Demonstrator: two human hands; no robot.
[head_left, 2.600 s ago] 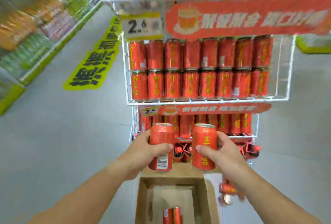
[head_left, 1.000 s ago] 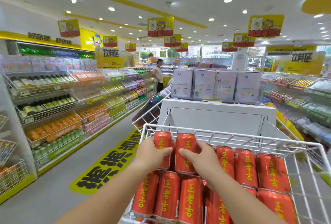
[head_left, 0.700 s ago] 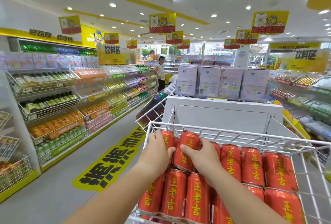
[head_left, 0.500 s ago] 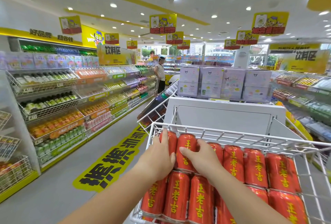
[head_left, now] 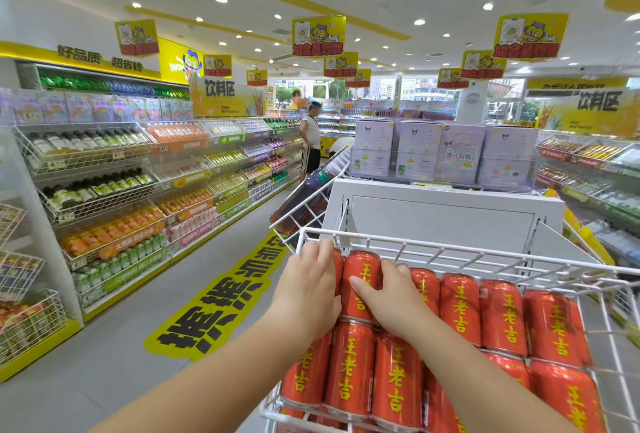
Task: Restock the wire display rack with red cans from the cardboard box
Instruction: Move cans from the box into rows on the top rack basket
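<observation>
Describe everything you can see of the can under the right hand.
The can is red, metal by its sheen, with yellow characters down its side. It sits tilted back in the upper row of the wire rack, second from the left, just below its top wire. The right hand grips it, thumb across the front, fingers over its upper right edge. A second can lies directly below it; the left hand lies just to its left.

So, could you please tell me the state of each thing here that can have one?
Left hand, curled over the end can in the upper row.
Right hand, pinching the second can, thumb on its front.
Wire rack, holding two visible rows of cans.
Other cans, in place, labels facing out.
</observation>
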